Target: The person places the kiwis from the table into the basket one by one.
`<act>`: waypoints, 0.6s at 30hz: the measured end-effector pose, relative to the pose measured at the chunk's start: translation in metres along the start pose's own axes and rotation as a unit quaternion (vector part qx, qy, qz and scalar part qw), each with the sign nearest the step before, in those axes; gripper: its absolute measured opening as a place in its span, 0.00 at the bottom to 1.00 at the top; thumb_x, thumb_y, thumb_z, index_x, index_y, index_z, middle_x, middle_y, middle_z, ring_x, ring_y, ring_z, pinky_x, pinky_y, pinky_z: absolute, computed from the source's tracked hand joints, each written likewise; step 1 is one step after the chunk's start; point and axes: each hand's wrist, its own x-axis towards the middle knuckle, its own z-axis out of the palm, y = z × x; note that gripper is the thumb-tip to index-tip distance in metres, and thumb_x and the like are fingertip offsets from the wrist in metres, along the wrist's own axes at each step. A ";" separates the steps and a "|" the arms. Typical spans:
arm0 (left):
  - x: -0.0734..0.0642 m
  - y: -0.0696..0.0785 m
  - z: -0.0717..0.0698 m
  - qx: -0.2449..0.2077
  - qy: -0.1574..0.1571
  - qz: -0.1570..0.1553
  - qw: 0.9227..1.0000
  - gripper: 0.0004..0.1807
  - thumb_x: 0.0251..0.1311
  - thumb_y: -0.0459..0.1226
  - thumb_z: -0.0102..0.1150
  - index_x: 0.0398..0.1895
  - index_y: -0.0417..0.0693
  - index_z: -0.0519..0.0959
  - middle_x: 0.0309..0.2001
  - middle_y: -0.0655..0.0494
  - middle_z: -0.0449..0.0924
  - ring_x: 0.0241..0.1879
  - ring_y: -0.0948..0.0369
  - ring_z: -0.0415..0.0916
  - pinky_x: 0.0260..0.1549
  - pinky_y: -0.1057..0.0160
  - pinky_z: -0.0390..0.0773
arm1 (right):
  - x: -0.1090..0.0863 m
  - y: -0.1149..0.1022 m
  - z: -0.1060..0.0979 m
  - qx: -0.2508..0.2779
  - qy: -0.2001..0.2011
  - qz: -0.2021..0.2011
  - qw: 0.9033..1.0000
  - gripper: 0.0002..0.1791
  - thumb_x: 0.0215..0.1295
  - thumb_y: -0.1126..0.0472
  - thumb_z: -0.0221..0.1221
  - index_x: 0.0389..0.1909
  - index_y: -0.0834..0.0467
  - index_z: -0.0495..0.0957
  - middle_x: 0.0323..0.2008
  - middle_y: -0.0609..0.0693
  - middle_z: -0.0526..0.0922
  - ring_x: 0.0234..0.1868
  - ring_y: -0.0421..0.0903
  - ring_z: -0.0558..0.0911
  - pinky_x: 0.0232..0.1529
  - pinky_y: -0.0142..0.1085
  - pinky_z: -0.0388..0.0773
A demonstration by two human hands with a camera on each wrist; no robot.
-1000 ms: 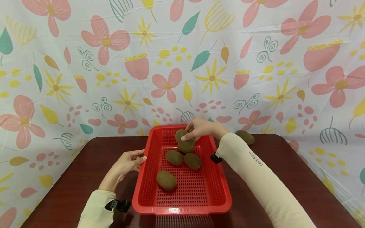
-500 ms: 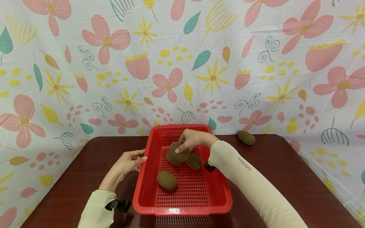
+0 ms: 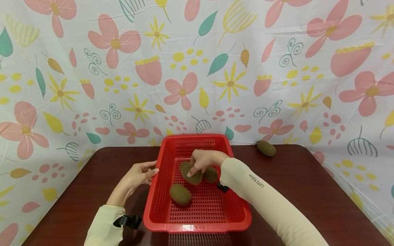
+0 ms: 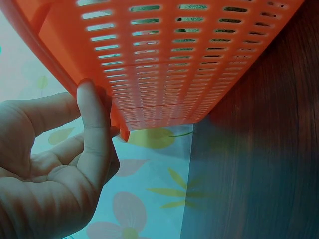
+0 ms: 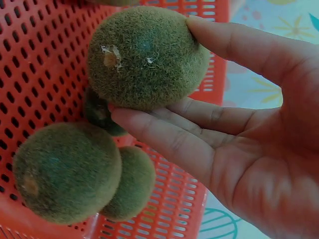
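Observation:
Inside the red plastic basket, my right hand holds a brown fuzzy kiwifruit between thumb and fingers. In the right wrist view, the held kiwifruit shows its stem end, with the thumb on one side and fingers beneath. Other kiwifruits lie around it: one to the right, partly behind the hand, and another nearer the front. A further one is mostly hidden behind the held fruit. My left hand pinches the basket's left rim; the left wrist view shows its thumb at the slotted wall.
One kiwifruit lies outside the basket at the back right of the dark wooden table. Behind the table's far edge hangs a white cloth with a flower and leaf print.
My right hand has carried the kiwifruit from the back of the basket toward the front left, down among the others. The left hand stays at the rim.

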 end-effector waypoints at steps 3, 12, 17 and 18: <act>0.001 -0.001 -0.001 -0.001 -0.001 0.001 1.000 0.29 0.66 0.36 0.57 0.68 0.34 0.65 0.30 0.46 0.77 0.28 0.55 0.80 0.33 0.55 0.83 | 0.002 0.001 0.003 -0.009 -0.016 -0.002 1.000 0.15 0.57 0.56 0.68 0.26 0.64 0.78 0.23 0.46 0.71 0.21 0.37 0.73 0.36 0.38 0.83; 0.002 -0.001 -0.001 0.002 -0.003 0.002 1.000 0.28 0.67 0.36 0.57 0.68 0.35 0.65 0.31 0.47 0.77 0.28 0.55 0.80 0.33 0.56 0.83 | 0.003 0.001 0.010 -0.010 -0.044 -0.001 0.999 0.32 0.57 0.58 0.68 0.06 0.53 0.56 0.09 0.43 0.52 0.11 0.37 0.50 0.34 0.42 0.83; 0.001 -0.002 -0.001 -0.001 -0.005 0.000 1.000 0.28 0.67 0.36 0.57 0.68 0.35 0.65 0.30 0.47 0.77 0.28 0.55 0.80 0.33 0.56 0.83 | 0.004 0.001 0.015 -0.018 -0.051 0.011 0.998 0.32 0.56 0.57 0.69 0.05 0.54 0.57 0.09 0.44 0.53 0.10 0.37 0.51 0.35 0.42 0.83; 0.001 -0.002 -0.001 -0.001 -0.005 -0.001 1.000 0.29 0.67 0.36 0.57 0.68 0.35 0.65 0.30 0.47 0.77 0.28 0.55 0.80 0.33 0.56 0.83 | 0.004 0.001 0.016 -0.020 -0.051 0.013 0.998 0.32 0.56 0.57 0.70 0.05 0.54 0.58 0.09 0.44 0.54 0.10 0.37 0.51 0.35 0.42 0.83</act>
